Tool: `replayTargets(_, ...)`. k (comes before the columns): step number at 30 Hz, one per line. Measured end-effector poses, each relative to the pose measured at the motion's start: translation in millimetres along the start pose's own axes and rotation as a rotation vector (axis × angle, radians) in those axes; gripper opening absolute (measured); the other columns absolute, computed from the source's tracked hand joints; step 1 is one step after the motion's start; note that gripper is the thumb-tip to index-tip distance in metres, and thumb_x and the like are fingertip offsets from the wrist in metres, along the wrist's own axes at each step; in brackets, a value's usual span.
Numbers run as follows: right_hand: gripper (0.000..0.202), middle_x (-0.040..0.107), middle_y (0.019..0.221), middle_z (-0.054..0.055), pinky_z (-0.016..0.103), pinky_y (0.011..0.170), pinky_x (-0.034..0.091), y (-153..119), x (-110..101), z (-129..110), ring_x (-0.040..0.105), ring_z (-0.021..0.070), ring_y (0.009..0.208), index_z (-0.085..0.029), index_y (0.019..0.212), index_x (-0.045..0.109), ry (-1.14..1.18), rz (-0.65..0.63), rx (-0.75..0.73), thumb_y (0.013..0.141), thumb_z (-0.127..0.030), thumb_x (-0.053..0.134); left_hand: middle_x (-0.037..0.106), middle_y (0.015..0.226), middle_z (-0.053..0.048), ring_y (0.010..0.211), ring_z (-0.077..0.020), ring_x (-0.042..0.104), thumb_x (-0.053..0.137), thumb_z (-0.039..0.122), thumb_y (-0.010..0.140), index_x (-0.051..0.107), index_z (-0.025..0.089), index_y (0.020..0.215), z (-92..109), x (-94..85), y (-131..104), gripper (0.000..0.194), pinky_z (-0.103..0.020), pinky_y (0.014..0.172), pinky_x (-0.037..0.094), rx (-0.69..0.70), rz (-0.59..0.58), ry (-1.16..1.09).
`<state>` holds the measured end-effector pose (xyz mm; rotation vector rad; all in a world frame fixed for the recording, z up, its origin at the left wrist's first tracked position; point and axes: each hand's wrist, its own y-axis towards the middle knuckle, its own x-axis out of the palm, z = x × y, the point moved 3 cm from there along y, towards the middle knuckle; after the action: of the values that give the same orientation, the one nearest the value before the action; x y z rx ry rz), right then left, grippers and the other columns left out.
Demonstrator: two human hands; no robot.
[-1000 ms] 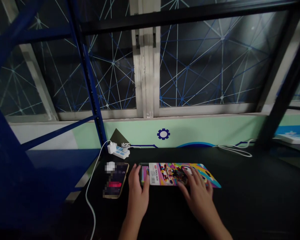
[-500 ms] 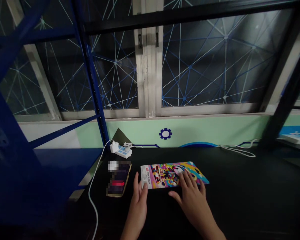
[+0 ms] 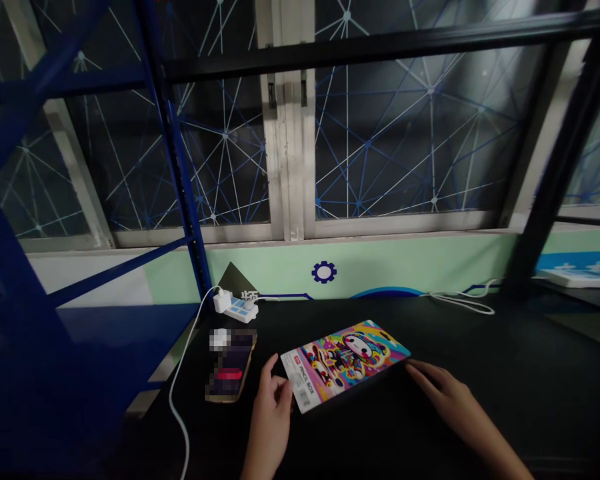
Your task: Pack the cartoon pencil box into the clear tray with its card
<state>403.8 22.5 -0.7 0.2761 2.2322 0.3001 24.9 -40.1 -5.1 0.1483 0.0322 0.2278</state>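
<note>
At the left hand (image 3: 274,408) is a flat, rectangular pencil box (image 3: 347,363)

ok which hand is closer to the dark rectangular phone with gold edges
Left. The left hand is just to the right of the phone, at the left end of the flat, multicoloured pencil box; the right hand is farther right, at the box's opposite end.

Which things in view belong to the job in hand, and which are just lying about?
In the job:
- colorful pencil box package
- left hand, at its label end
- right hand, at its opposite end

Just lying about:
- smartphone, partly pixelated
- white power strip
- white charging cable
- loose white cable, back right
</note>
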Motion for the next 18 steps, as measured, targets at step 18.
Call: replayTargets(18, 0.073, 0.074, 0.127, 0.014, 0.042, 0.104, 0.052, 1.0, 7.7, 7.9, 0.068, 0.0327, 0.12, -0.016, 0.135, 0.062, 0.359, 0.083, 0.096, 0.08, -0.064, 0.058, 0.072, 0.089, -0.001, 0.081, -0.0176, 0.068, 0.064, 0.053, 0.091, 0.027, 0.022, 0.158, 11.3, 4.8, -7.9, 0.083, -0.03, 0.083, 0.054, 0.124, -0.056, -0.01)
